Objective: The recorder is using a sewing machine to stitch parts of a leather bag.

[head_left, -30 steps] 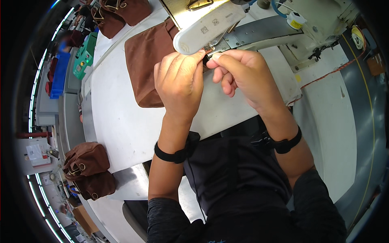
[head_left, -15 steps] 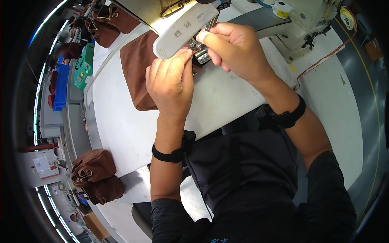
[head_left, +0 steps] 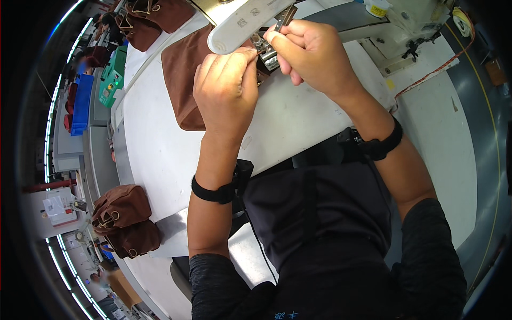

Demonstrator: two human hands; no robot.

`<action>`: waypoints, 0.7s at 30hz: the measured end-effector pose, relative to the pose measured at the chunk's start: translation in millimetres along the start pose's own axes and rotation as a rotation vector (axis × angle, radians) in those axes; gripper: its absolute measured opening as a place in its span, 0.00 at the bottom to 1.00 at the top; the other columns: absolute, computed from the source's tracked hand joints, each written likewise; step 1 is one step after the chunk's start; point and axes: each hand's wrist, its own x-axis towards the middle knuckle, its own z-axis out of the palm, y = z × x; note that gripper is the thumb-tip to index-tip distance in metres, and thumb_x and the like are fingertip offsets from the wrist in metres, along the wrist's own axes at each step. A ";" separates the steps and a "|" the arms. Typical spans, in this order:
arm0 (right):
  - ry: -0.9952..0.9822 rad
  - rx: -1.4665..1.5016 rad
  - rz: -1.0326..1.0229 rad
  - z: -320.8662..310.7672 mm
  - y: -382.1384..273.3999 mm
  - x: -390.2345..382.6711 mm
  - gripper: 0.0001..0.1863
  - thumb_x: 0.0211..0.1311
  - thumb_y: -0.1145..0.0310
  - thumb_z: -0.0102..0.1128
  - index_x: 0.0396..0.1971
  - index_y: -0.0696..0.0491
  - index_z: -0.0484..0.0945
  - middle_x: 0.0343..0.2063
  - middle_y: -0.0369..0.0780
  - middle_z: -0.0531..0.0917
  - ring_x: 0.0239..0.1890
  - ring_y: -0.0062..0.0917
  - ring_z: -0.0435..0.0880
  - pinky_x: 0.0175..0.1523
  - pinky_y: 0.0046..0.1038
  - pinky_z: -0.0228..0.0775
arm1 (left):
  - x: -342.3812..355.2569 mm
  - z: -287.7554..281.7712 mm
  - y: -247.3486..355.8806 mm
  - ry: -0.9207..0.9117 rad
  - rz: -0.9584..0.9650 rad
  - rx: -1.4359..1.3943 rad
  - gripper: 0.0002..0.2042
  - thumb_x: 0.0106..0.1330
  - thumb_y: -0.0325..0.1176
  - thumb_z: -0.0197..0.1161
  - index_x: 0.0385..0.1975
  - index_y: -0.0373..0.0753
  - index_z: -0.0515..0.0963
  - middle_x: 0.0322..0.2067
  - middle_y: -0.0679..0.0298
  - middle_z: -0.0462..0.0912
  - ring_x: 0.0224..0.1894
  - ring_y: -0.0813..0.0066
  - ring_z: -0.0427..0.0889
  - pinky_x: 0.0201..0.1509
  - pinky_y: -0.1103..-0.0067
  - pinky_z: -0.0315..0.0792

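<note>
Both hands work close together at the needle end of a white sewing machine. My left hand is closed in a pinch beside the shiny metal parts under the machine head; whatever lies between its fingertips is too small to make out. My right hand grips a slim metal tool, like tweezers or snips, between thumb and fingers. The tool's far end points up past the machine head. A brown bag lies on the white table left of the needle area, partly behind my left hand.
Brown bags with metal rings sit at the lower left, and more bags lie at the far left. A green box and a blue bin stand further left. The white tabletop ends near my lap.
The view has shifted a little, so the machine and bags sit higher in the picture. The slim tool in my right hand now sticks up more clearly. Both hands stay by the needle area.
</note>
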 end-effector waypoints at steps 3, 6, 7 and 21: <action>0.002 0.008 0.001 -0.3 0.4 -0.3 0.15 0.76 0.63 0.64 0.33 0.59 0.84 0.14 0.32 0.79 0.13 0.11 0.72 0.20 0.19 0.63 | -2.0 5.2 -6.3 0.039 0.029 -0.020 0.03 0.63 0.26 0.72 0.34 0.42 0.86 0.36 0.70 0.91 0.36 0.70 0.84 0.42 0.74 0.74; 0.003 0.011 0.000 1.0 0.4 0.2 0.15 0.76 0.63 0.64 0.32 0.59 0.83 0.15 0.32 0.79 0.13 0.11 0.72 0.20 0.19 0.63 | -7.6 6.8 -8.0 0.024 0.007 -0.033 0.06 0.63 0.28 0.73 0.39 0.42 0.86 0.41 0.69 0.91 0.41 0.69 0.85 0.45 0.73 0.74; 0.004 -0.002 -0.004 1.1 0.2 0.6 0.15 0.76 0.63 0.64 0.32 0.59 0.83 0.15 0.32 0.79 0.13 0.11 0.72 0.20 0.19 0.63 | -10.7 4.2 -7.8 0.001 -0.012 -0.033 0.08 0.63 0.29 0.73 0.42 0.43 0.87 0.43 0.68 0.91 0.43 0.68 0.85 0.47 0.73 0.75; 0.008 0.070 -0.008 -0.4 6.9 0.8 0.14 0.72 0.64 0.61 0.33 0.61 0.84 0.16 0.35 0.82 0.14 0.14 0.77 0.21 0.22 0.69 | -15.6 -126.1 42.4 -0.870 -0.103 0.437 0.10 0.62 0.37 0.75 0.36 0.38 0.86 0.30 0.58 0.88 0.34 0.56 0.87 0.44 0.64 0.79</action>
